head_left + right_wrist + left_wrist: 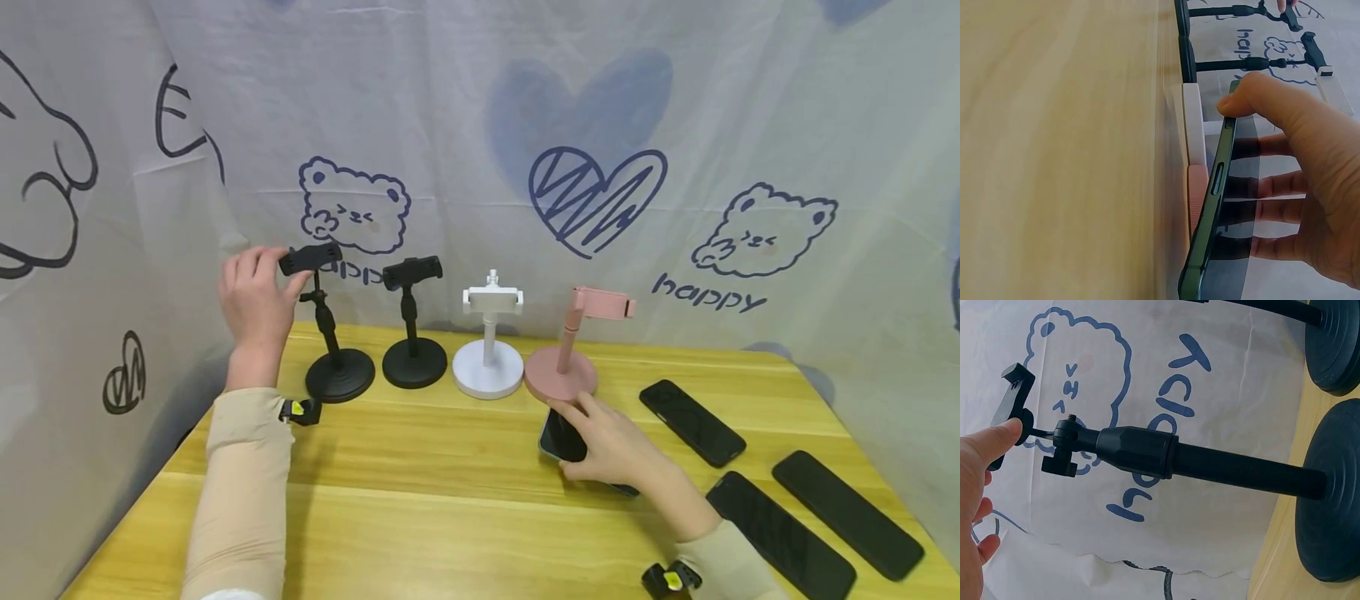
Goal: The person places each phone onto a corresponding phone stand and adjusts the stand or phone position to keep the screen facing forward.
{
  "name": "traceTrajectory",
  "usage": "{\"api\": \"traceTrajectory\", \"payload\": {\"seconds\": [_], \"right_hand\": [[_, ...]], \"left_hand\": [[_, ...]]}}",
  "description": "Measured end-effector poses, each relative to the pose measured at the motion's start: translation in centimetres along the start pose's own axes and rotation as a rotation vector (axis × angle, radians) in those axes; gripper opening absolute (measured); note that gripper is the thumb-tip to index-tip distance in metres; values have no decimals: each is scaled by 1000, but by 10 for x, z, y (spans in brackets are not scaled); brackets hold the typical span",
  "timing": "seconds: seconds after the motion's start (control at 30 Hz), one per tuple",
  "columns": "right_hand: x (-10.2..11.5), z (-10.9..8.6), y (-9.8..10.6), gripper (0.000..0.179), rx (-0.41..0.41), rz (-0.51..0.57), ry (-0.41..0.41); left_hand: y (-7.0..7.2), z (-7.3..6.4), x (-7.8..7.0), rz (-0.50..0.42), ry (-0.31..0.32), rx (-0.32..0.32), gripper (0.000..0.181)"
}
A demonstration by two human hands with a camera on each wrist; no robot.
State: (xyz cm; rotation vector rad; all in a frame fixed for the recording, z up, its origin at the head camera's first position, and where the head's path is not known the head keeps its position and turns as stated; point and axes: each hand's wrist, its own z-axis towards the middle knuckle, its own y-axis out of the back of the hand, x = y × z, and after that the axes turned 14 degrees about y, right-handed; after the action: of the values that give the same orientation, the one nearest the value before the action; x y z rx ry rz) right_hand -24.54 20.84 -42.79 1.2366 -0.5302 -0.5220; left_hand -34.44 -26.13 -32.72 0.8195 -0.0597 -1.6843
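At the left end of a row of phone stands, my left hand [258, 300] pinches the clamp [318, 257] on top of a black phone stand [339, 375]. In the left wrist view the thumb presses the back of the clamp, above the stand's pole [1241, 467]. My right hand [615, 443] holds a dark phone [561, 440] with a green edge [1215, 194], just in front of the pink phone stand [562, 377]. The right wrist view has the thumb on the phone's edge and the fingers mirrored in its glossy face.
Between the black and pink stands are a second black stand [415, 363] and a white stand [487, 371]. To the right lie three dark phones [692, 422] [783, 535] [847, 515] on the wooden table [420, 517]. A printed curtain [465, 108] hangs behind.
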Motion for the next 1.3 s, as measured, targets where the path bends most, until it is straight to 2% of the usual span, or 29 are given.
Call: {"api": "traceTrajectory", "payload": {"seconds": [0.2,0.4,0.7,0.93,1.03,1.13,1.3], "right_hand": [[0,0,1,88,-4,-10,3],[1,-1,0,90,-11,-14,23],[4,0,2,90,-16,-2,28],[7,1,4,90,1,9,31],[9,2,4,89,-7,6,39],[11,4,5,89,-31,-12,68],[16,11,6,88,-72,-44,124]], "left_hand": [[5,-2,0,17,-31,-35,40],[11,-3,-1,23,-93,-95,35],[19,-4,1,23,-133,-109,37],[27,-3,7,47,-244,-115,41],[28,-4,7,36,-266,-126,41],[28,-4,6,19,-262,-121,41],[29,-8,4,-25,-201,-93,39]]}}
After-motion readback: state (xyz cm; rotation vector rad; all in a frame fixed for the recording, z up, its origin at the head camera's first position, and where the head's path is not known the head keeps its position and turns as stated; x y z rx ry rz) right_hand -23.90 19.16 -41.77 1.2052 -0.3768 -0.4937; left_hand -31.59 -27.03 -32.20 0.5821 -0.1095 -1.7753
